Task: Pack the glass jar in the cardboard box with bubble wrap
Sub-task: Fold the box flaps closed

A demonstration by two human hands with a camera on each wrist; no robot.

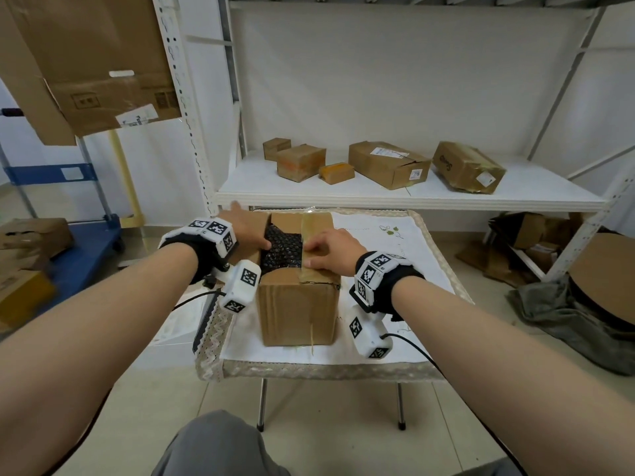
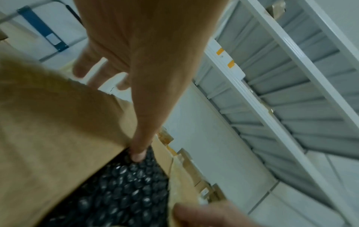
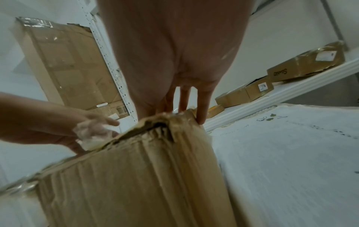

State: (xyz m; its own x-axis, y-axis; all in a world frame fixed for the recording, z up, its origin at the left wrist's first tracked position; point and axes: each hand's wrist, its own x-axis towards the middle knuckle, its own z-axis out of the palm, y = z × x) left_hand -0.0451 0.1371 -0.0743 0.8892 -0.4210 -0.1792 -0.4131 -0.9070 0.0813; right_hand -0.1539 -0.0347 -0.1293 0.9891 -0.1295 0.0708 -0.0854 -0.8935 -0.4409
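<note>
A brown cardboard box (image 1: 297, 310) stands on a small table, its top partly open. Dark bubble wrap (image 1: 281, 249) fills the opening, and no glass jar shows. My left hand (image 1: 251, 226) lies flat on the left flap (image 2: 58, 122) with its fingers spread. Its thumb (image 2: 139, 153) touches the bubble wrap (image 2: 120, 192) at the flap's edge. My right hand (image 1: 311, 255) rests its fingertips (image 3: 202, 110) on the taped right flap, near that flap's inner edge. The box's side (image 3: 136, 176) is creased, with old tape running over it.
A white embroidered cloth (image 1: 395, 255) covers the table. Behind the table a white shelf (image 1: 378, 197) carries several cardboard boxes (image 1: 388, 163). A blue cart (image 1: 86, 249) and more boxes stand at the left. Flattened cardboard (image 1: 96, 63) hangs at the upper left, and a grey cloth (image 1: 567, 314) lies at the right.
</note>
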